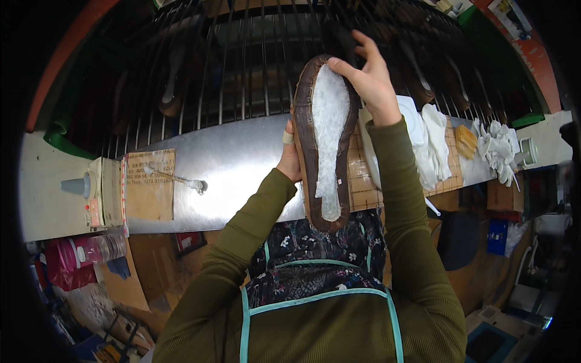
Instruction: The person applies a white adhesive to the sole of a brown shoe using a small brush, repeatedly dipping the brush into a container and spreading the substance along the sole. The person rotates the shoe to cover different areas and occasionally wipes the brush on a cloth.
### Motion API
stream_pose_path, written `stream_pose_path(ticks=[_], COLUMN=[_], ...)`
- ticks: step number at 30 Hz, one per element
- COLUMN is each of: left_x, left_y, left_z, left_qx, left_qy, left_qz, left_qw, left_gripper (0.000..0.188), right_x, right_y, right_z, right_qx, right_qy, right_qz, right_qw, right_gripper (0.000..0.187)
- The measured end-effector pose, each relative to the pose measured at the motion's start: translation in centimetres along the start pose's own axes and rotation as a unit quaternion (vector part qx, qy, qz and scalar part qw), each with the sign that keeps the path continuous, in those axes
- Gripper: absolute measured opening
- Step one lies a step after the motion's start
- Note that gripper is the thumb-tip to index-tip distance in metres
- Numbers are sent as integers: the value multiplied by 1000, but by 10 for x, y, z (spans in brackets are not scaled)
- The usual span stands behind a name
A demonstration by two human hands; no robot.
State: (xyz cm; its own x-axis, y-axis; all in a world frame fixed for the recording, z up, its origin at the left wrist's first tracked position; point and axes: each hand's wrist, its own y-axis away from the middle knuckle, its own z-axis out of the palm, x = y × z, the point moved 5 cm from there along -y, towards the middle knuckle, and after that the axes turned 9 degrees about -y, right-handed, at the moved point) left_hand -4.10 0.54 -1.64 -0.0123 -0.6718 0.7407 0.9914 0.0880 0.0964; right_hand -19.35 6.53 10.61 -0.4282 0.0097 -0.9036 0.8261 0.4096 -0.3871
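While the brown shoe [324, 145] is being held sole-up above the metal bench [242, 157], it is being gripped from behind by the left hand [290, 158], fingers closed around its edge. The toe end is being pinched by the right hand [370, 78], thumb and fingers closed on the rim. A whitish, glossy coating [330, 130] is covering the middle of the bottom. As a judgement, the wet-looking area is best being kept untouched, with the 2 hands being kept on the brown margin only. A brush [175, 178] is lying on cardboard [148, 193].
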Motion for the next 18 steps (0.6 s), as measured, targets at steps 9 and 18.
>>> stream_pose_path(ticks=[9, 18], left_x=[1, 2], left_y=[-5, -5], left_z=[1, -5], left_qx=[-36, -21], left_qy=[1, 14], left_qz=[44, 40], left_qw=[998, 999], left_gripper=[100, 95], right_x=[-89, -74], right_y=[159, 173], right_z=[-16, 11], right_qx=[-119, -197], right_qy=[244, 319], right_qz=[-183, -164], right_qw=[945, 913], right_gripper=[14, 15])
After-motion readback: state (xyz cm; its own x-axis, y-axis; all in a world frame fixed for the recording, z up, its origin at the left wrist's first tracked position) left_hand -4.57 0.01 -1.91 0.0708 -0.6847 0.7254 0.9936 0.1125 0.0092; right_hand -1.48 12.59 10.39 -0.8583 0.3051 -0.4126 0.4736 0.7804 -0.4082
